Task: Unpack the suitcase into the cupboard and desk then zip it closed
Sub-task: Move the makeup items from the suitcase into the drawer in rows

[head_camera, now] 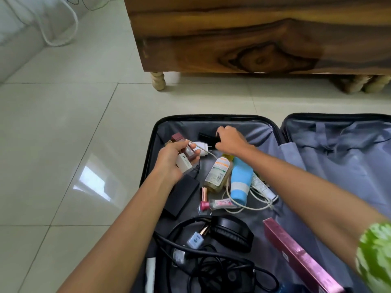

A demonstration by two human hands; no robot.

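The open suitcase [264, 121] lies flat on the floor, grey lining showing. My left hand [169, 161] grips several small boxes [184, 161] near the case's far left corner, beside a white charger plug [201, 148]. Farther in, my right hand [230, 140] closes its fingers on a small black object [206, 136] at the far end. Loose in the case lie a clear bottle [218, 174], a blue bottle [240, 182], a white cable [249, 199], black headphones [230, 231], a black power brick [182, 195] and a long pink box [300, 256].
A dark wooden cabinet [254, 34] on turned legs stands just beyond the suitcase. The suitcase's right half [342, 149] holds only straps. Pale tiled floor [63, 144] spreads to the left, with a white cord [61, 41] near the wall.
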